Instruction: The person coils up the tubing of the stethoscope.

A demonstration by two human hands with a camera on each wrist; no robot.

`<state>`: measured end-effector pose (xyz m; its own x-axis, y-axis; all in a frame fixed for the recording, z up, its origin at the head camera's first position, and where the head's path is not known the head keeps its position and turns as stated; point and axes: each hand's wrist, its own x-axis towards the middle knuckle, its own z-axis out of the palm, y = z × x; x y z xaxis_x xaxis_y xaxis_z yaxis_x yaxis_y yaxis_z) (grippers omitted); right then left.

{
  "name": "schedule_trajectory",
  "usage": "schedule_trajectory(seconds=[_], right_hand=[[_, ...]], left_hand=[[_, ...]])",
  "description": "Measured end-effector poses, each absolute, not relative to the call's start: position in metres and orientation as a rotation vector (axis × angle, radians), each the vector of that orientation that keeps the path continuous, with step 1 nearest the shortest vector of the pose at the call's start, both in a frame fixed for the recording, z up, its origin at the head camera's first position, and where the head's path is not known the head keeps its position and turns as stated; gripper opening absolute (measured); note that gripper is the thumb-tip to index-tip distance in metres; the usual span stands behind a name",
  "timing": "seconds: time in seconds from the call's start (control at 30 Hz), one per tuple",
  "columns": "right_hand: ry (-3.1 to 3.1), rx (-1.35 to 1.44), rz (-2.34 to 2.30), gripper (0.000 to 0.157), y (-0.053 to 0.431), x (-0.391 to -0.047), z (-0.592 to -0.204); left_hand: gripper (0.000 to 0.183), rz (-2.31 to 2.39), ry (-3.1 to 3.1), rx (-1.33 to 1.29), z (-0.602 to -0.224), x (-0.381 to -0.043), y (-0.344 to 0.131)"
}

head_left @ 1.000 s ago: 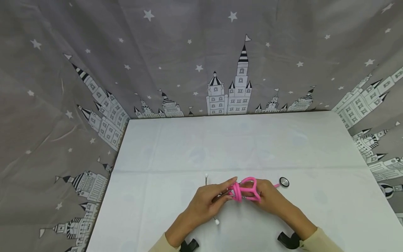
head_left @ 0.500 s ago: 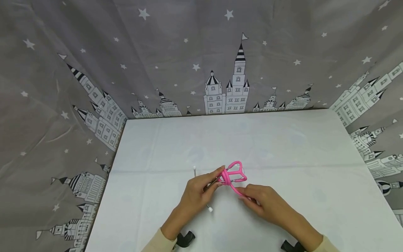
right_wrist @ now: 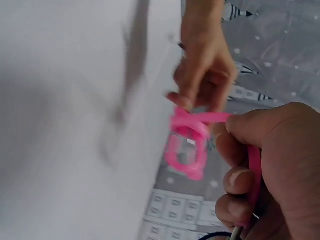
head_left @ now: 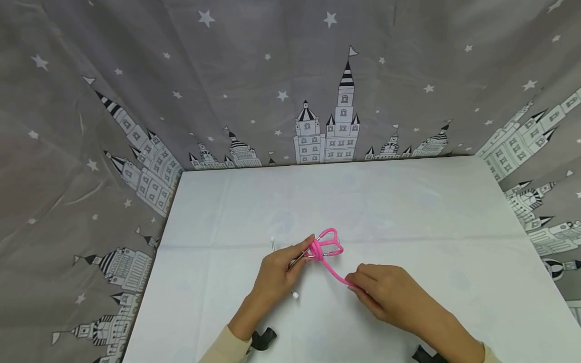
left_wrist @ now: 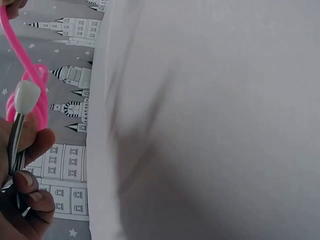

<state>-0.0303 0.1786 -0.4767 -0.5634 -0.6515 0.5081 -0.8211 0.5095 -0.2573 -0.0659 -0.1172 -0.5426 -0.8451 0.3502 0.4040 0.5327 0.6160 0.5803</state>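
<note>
A stethoscope with pink tubing (head_left: pixel 317 250) is held above the white table. My left hand (head_left: pixel 274 272) grips its metal ear tubes, thumb and fingertips at the place where the tubing is wound round them. A looped pink end juts out beyond that wrap. White ear tips (left_wrist: pixel 27 97) stick out on either side of the left hand. To the right, my right hand (head_left: pixel 386 293) pinches the loose tubing strand, which runs slack between the hands. In the right wrist view, curled fingers enclose the strand, and a metal stem (right_wrist: pixel 236 232) shows below them. Most of the chest piece is hidden.
The white tabletop (head_left: pixel 254 206) spreads round both hands. A grey curtain (head_left: pixel 249 60) printed with castles and stars stands behind it and on both sides. Black straps (head_left: pixel 264 339) sit on the wrists.
My left hand has carried the wrapped stethoscope left and away from me. My right hand has moved off the bundle, stretching a tubing strand between the hands. The chest piece has gone from the head view.
</note>
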Motion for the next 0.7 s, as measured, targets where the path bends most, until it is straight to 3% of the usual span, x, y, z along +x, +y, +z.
schedule_trajectory(seconds=[0.1, 0.37, 0.6, 0.7], right_hand=[[-2.41, 1.206, 0.586, 0.036, 0.183, -0.036, -0.465], [-2.475, 1.175, 0.521, 0.011, 0.196, -0.054, -0.442], [-2.421, 1.142, 0.627, 0.04, 0.205, -0.075, -0.44], [-2.414, 1.144, 0.716, 0.03, 0.211, -0.082, -0.445]], left_hand=[[0.06, -1.018, -2.632, -0.786, -0.544, -0.064, -0.114], [0.056, -1.003, -2.721, -0.963, -0.538, -0.056, -0.097], [0.052, -1.066, -2.739, -1.225, -0.537, -0.044, -0.093], [0.052, -1.114, -2.665, -1.373, -0.538, -0.04, -0.09]])
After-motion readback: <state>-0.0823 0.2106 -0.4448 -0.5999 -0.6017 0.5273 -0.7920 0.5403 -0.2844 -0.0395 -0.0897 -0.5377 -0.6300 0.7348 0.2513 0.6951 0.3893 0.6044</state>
